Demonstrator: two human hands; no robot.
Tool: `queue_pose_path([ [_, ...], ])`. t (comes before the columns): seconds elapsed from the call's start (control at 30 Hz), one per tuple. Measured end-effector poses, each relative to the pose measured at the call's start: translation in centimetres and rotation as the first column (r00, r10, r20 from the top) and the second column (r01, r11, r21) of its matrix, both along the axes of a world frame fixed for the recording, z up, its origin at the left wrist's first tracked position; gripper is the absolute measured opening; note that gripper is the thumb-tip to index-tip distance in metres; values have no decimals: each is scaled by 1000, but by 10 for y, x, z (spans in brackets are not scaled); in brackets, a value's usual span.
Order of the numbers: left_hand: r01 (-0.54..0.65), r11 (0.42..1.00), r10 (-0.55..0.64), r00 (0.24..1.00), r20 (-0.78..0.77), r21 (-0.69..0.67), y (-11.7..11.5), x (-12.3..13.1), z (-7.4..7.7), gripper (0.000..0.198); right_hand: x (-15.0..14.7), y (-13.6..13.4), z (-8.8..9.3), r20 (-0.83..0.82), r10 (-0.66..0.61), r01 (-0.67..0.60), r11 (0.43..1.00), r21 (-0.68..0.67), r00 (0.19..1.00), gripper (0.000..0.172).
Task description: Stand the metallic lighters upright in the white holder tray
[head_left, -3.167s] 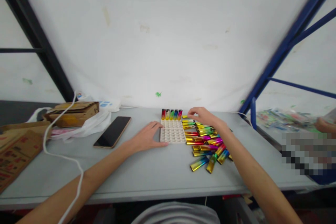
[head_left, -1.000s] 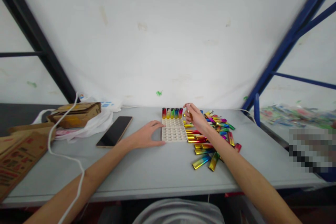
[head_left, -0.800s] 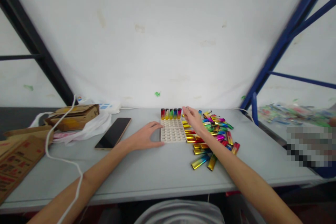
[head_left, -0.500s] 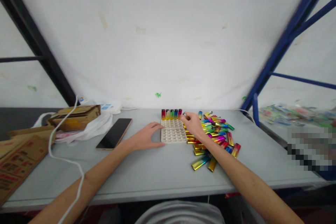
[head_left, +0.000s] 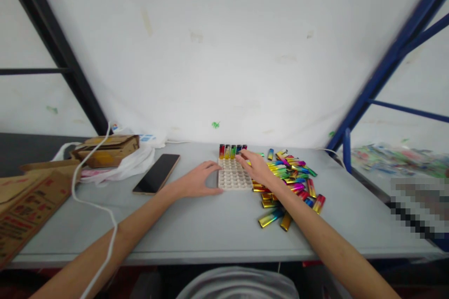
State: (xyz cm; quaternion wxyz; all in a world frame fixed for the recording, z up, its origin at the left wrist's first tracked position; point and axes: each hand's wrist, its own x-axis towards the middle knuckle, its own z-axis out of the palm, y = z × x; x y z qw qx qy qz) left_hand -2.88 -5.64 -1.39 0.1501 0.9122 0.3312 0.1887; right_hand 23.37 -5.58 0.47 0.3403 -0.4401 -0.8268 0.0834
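Observation:
A white tray with rows of round holes (head_left: 231, 180) lies on the table. Along its far edge several shiny coloured lighters (head_left: 228, 151) stand upright in a row. My left hand (head_left: 198, 180) rests at the tray's left side, thumb and fingers spread around its edge, holding nothing. Above the tray's right part, just in front of the standing lighters, is my right hand (head_left: 257, 167). Its thumb and forefinger are pinched close together; what lies between them is hidden. Under and beside my right forearm lies a loose heap of metallic lighters (head_left: 294, 187).
Left of my left hand lies a black phone (head_left: 157, 174). Farther left are a white plastic bag (head_left: 140, 162), open cardboard boxes (head_left: 42, 205) and a white cable (head_left: 94, 204) crossing over my left forearm. A blue metal frame (head_left: 377, 74) rises at the right.
My right hand has shifted left over the tray, from beside the row's right end to in front of it. My left hand stays at the tray's edge. The whole view has shifted slightly.

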Motion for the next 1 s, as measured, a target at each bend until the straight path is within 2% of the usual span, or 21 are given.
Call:
queue_pose_path([
  [0.1,1,1000,-1,1000,5,5,0,0,-1,67,0,2,5,135,-52,44,997,67,989,38],
  [0.23,-1,1000,1,1000,15,11,0,0,-1,67,-2,10,11,137,-118,122,992,-22,983,32],
  [0.33,2,1000,-2,1000,7,7,-1,0,-2,67,-4,20,12,126,-68,73,997,-36,990,30],
  [0.5,1,1000,-1,1000,11,15,0,0,-3,67,-7,39,9,263,-16,18,1000,-7,965,30],
  [0.67,2,1000,-2,1000,25,10,0,-1,-5,67,-10,52,14,360,111,-73,990,-117,926,31],
  [0.73,0,1000,0,1000,23,11,0,-1,-5,67,-16,53,18,425,81,-37,993,-111,902,35],
  [0.87,-2,1000,2,1000,19,13,0,-1,-5,67,-27,51,22,581,-79,118,993,-30,810,41],
  [0.93,-2,1000,2,1000,17,14,0,0,-4,66,-23,51,25,569,-77,121,992,-41,819,43],
  [1.0,-4,1000,4,1000,10,11,0,0,-4,66,-8,51,29,488,-29,76,994,-76,872,46],
])
